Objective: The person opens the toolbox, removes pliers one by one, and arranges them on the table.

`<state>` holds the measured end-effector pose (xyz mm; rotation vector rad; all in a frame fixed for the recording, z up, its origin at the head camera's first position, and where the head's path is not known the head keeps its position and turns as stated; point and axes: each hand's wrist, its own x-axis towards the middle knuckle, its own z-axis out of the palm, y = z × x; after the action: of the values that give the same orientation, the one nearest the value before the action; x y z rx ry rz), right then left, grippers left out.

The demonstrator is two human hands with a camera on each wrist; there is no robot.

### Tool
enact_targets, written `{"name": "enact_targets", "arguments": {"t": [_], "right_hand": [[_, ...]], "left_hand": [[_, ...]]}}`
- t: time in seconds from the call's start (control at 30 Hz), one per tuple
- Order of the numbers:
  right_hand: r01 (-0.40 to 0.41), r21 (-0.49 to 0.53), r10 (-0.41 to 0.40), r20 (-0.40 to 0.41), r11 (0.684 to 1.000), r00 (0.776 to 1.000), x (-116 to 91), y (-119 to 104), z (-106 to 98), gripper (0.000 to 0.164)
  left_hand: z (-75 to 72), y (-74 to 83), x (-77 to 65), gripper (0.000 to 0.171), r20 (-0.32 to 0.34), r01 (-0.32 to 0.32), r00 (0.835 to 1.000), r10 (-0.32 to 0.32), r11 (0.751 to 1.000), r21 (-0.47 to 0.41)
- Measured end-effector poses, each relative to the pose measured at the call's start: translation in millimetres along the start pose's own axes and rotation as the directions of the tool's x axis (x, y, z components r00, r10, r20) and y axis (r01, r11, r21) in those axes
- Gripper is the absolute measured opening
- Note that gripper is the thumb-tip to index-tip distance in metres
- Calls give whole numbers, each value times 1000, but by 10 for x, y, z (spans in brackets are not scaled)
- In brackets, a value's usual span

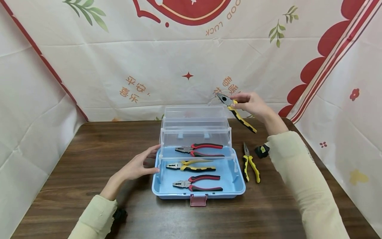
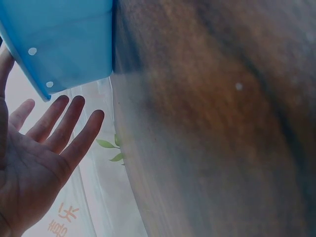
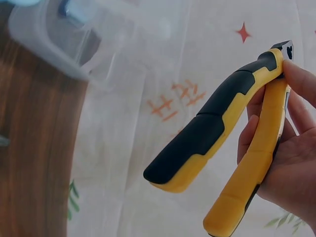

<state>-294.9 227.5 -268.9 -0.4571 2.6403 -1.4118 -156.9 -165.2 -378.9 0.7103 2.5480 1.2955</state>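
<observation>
While the left hand [image 1: 138,166], fingers apart, touches the blue toolbox [image 1: 231,182], the right hand [image 1: 250,105] pinches yellow-black pliers [image 1: 238,117] near its far-right corner, seemingly a transfer step whose next move calls for clearing the translucent lid [image 1: 194,113].

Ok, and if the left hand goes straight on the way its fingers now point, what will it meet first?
Most likely the left wall of the blue box: the left hand is right beside it, though whether they touch is hard to tell.

Right grip [image 1: 250,105] raised, pinching, left grip [image 1: 138,166] lower, fingers [image 2: 84,137] spread
</observation>
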Motion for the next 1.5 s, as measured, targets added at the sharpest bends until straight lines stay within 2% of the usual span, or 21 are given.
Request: {"name": "enact_targets", "arguments": {"t": [0.4, 0.53, 0.63, 0.87, 1.13, 1.37, 1.5], "right_hand": [[-104, 1, 104, -78, 995, 992, -289, 368, -197, 48], [-125, 18, 126, -93, 992, 988, -385, 562, -203, 53], [-180, 49, 185, -123, 982, 975, -454, 703, -185, 55], [-224, 97, 237, -153, 970, 960, -623, 922, -152, 59], [-324, 192, 359, -196, 926, 912, -784, 1199, -70, 63], [-412, 333, 493, -211, 848, 844, -892, 1395, 28, 60], [-447, 346, 529, -195, 825, 826, -940, 1468, 86, 62]], "left_hand": [[-4, 1, -1, 75, -3, 2, 1000, -2, 1000, 9], [-3, -4, -2, 76, -5, 2, 1000, -2, 1000, 9], [-2, -7, -2, 76, -4, 3, 1000, -3, 1000, 9], [-7, -11, 1, 76, -3, 4, 1000, -4, 1000, 3], [-7, -10, -2, 76, -3, 4, 1000, -4, 1000, -1], [-3, -4, 1, 76, -3, 2, 1000, -2, 1000, 2], [-1, -2, 2, 76, -4, 2, 1000, -2, 1000, 6]]}}
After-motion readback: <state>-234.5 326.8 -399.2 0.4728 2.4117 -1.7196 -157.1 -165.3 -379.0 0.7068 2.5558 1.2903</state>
